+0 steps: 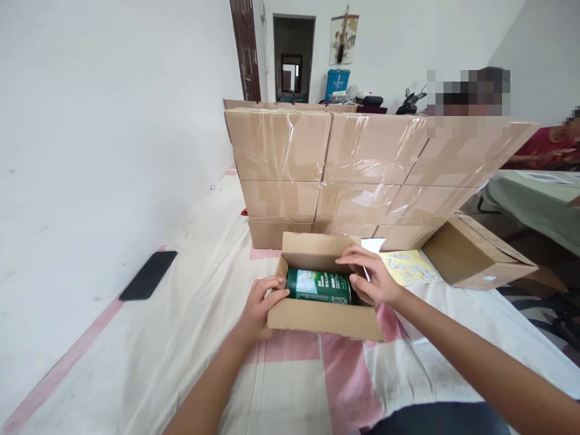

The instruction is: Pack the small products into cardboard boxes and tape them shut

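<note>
A small open cardboard box (324,320) sits on the cloth-covered surface, its long flaps folded outward toward and away from me. A green can (319,287) with white lettering and a light blue picture lies on its side inside. My left hand (263,305) grips the box's left end, thumb over the near edge beside the can. At the right end, my right hand (369,278) bends its fingers around the box's edge, close to the can's end. Part of the box's right end is hidden behind that hand.
A wall of taped cartons (357,163) stands right behind the box. To the right are a yellow sheet with small stickers (408,267) and an open empty carton (480,254). A black phone (149,276) lies at left. Other people sit beyond, near a green-covered table (530,199).
</note>
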{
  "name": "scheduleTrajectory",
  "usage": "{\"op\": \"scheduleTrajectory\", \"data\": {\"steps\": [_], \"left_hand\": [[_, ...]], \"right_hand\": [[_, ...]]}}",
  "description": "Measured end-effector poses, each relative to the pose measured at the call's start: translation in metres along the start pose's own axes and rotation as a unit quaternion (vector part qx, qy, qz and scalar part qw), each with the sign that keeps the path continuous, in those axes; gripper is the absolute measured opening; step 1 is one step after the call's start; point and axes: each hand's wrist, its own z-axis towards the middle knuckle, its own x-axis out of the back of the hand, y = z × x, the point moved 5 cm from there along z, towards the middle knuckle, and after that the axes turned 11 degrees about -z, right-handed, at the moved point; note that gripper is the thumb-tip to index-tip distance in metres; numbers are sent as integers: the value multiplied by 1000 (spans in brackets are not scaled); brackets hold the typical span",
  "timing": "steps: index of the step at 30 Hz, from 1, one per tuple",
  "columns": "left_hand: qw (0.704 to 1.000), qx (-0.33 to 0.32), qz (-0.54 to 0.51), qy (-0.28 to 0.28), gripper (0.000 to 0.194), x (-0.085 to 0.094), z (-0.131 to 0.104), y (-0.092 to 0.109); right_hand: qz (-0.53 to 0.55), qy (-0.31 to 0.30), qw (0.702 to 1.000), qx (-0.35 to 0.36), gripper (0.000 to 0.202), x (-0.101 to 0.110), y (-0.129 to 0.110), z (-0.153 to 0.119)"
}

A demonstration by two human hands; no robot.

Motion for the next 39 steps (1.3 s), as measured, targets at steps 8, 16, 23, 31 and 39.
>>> {"op": "scheduleTrajectory", "data": {"steps": [8, 16, 23, 31, 39], "left_hand": [[994, 0, -109, 16, 76, 13, 6, 7], [976, 78, 12, -202, 60, 31, 86, -19], [904, 112, 184, -369, 39, 7, 114, -26], [906, 137, 139, -376, 38, 14, 101, -20], [941, 123, 88, -302, 50, 10, 91, -13]], "right_hand": [[103, 173, 969, -143, 67, -19, 23, -19], [211, 155, 960, -99, 49, -21, 24, -30], [312, 236, 919, -52, 35, -16, 27, -32], [351, 260, 899, -14, 24, -11, 20, -29], [349, 277, 895, -2, 22, -7, 15, -33]]}}
